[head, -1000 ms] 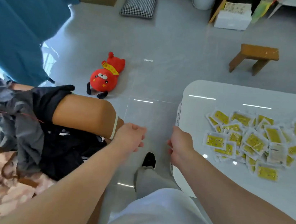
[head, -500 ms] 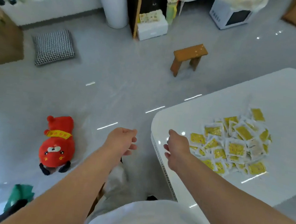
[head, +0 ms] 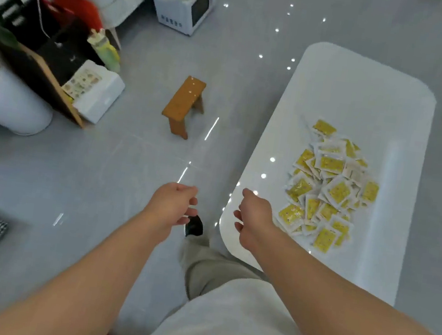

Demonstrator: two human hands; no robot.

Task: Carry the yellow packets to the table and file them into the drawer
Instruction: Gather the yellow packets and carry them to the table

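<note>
1. Left hand and right hand: both reach forward at low height with fingers loosely curled and nothing in them. The left is over the floor; the right is above the near corner of the table.
2. Shoe: on the grey floor, below and between the hands.
3. Packets: a loose, overlapping heap on the near half of the glossy white table, just beyond the right hand and untouched. No drawer is in view.
4. Handling, by judgement: the packets look thin, light and slick-skinned, so they are likely to slide on one another and on the tabletop. Pinch the white sealed border, or gather several into a stack and squeeze across the flat faces.
5. Stool: small and wooden, on the floor left of the table and well apart from it.
</note>
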